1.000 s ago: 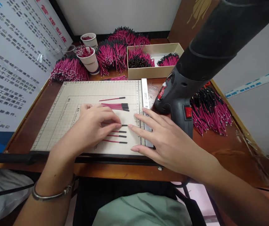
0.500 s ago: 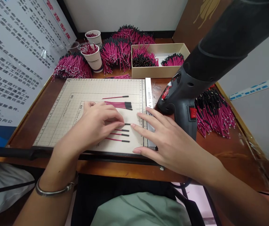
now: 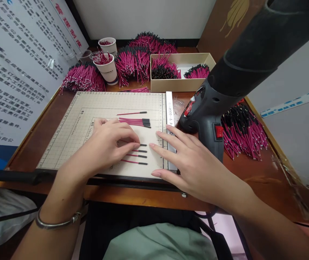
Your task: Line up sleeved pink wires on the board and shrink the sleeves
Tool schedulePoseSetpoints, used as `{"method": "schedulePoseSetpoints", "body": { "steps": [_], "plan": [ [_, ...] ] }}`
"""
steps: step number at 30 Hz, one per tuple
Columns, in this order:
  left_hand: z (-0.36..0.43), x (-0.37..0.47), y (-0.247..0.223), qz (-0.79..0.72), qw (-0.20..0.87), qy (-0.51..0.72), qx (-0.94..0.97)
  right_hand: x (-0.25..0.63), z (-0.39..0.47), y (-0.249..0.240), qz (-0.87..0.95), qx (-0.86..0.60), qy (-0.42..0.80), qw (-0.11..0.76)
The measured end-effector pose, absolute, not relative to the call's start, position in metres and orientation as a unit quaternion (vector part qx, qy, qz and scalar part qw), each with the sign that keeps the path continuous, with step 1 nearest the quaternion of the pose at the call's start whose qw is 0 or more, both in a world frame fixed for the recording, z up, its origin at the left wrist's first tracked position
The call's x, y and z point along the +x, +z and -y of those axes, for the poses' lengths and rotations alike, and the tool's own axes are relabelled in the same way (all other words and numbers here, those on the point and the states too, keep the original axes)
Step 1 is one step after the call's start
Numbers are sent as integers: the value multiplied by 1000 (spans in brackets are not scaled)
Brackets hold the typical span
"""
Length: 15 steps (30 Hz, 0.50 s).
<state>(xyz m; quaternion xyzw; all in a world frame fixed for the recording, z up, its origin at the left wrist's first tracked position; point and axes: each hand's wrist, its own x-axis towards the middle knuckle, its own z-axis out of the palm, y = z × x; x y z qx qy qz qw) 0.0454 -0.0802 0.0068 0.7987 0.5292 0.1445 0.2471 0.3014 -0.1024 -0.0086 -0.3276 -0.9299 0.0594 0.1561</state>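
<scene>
Beige gridded cutting mat (image 3: 89,119): laid flat on the brown wooden desk (image 3: 251,169), a white ruler strip (image 3: 170,119) fixed along its right edge.

Short pink wires with black sleeved ends (image 3: 136,156): several are laid in a loose row on the near part of the mat, spaced apart, sleeves pointing right. A tighter bundle of the same wires (image 3: 135,122) is seen just beyond them, and a single wire (image 3: 131,113) lies further back.

Left hand (image 3: 108,144): placed palm down on the mat, fingers curled; the fingertips are pressed on the topmost wire of the row. The grip is narrow, and no object is enclosed in it.

Right hand (image 3: 194,166): spread flat, fingers wide, the forefinger tip set beside the sleeved end of the same wire, the other fingers laid across the ruler strip. Nothing is gripped.

Black heat gun with red switch (image 3: 211,115): stood on the desk just right of the mat, behind the right hand.

Heaps of pink wires (image 3: 84,77): piled at the back of the desk and at the right (image 3: 243,131). Two white paper cups (image 3: 109,68) and a tan cardboard box (image 3: 181,85), each holding wires, are set at the back.
</scene>
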Motion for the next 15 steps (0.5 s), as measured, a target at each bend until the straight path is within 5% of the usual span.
{"method": "schedulePoseSetpoints", "body": {
  "steps": [15],
  "plan": [
    [82, 46, 11, -539, 249, 133, 793, 301, 103, -9, 928, -330, 55, 165]
  ]
}}
